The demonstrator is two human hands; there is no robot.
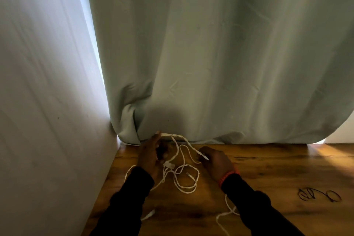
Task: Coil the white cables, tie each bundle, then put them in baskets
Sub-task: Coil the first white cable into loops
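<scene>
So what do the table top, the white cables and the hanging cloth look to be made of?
Table: wood or wood-look laminate, glossy; grain and reflected light show.
White cables: likely plastic-sheathed, smooth, looping limply.
Curtain: matte pale green woven fabric, soft folds and creases.

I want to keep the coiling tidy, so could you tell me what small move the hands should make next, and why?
Probably draw the right hand, which pinches a connector end, away from the left hand to pull slack straight. The white cables lie in loose crossed loops on the wooden table, with no neat coil formed yet.
</scene>
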